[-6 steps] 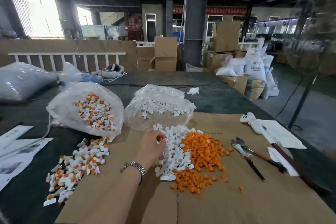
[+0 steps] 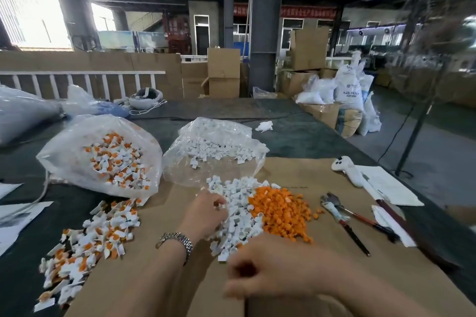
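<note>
Right hand [image 2: 270, 273] newly entered near edge, blurred, curled, contents indiscernible; left hand [image 2: 206, 211] pinching into white pieces [image 2: 239, 216] beside orange caps [image 2: 280, 211]; pairing likely imminent.

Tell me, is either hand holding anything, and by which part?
The left hand seems to pinch a white piece at the edge of the white pile; which part is too small to tell. The right hand is blurred: cannot tell.

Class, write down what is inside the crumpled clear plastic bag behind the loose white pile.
Small white plastic pieces lie inside the crumpled clear plastic bag; its folds hide any further back.
</note>
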A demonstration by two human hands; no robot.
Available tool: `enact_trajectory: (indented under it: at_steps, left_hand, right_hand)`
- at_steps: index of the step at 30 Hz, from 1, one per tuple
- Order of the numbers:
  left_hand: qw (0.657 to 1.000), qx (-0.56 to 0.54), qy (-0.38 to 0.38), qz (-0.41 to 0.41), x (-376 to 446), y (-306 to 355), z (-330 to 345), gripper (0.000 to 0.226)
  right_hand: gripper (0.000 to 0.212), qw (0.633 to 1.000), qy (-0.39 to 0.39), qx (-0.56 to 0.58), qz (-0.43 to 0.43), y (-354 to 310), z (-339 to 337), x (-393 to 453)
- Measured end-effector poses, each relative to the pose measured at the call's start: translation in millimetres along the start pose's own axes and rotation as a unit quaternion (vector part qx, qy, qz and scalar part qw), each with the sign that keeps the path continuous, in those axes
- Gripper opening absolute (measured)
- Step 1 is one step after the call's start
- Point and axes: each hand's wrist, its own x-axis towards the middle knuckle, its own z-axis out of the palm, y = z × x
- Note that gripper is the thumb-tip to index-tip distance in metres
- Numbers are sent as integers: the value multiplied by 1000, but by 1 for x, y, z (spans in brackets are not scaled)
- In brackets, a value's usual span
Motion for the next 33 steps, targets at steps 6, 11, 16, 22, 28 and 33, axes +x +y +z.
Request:
enact_trajectory:
  at_steps: [6, 11, 16, 22, 28, 33]
  left_hand:
    - [1000, -4, 26, 6, -2, -1, 6, 24]
    - [995, 88, 43, 18, 1, 2, -1, 25]
    - [991, 120, 63, 9, 10, 6, 1, 14]
    - [979, 178, 92, 26, 12, -1, 4, 16]
    - [979, 167, 118, 25, 11, -1, -2, 14]
    - [990, 21, 140, -1, 9, 8, -7, 12]
  right_hand:
    - [7, 946, 243, -77, 199, 88, -71, 32]
    - [26, 908, 305, -126, 259, 131, -63, 37]
    - [37, 919, 280, -130, 244, 140, -50, 48]
    - [26, 909, 322, -130, 231, 142, -44, 60]
    - [11, 897, 358, -136, 222, 141, -40, 66]
    - [16, 878, 441, -5, 186, 137, -38, 63]
